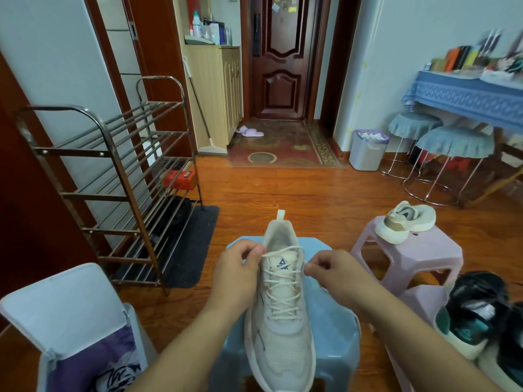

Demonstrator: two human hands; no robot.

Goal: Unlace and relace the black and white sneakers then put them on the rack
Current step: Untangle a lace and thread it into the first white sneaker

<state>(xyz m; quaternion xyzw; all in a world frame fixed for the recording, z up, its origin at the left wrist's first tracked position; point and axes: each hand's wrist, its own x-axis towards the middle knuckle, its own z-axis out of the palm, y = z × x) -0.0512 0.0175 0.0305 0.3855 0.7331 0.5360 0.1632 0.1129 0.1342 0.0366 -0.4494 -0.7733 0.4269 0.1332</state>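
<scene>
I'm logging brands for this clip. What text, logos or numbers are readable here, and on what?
"PEAK", partly blurred, under a triangle logo: tongue of the cream sneaker.
Label on the red box on the rack: too blurred.
Bottles on the cabinet: too small.
Book spines on the table: blurred.

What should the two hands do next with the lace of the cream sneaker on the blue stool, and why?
Probably pull both lace ends outward to take up slack. The left hand and the right hand each pinch the lace at the top eyelets of the cream sneaker, and the top crossing looks loose. The sneaker lies on the blue stool, the lace not yet tied.
</scene>
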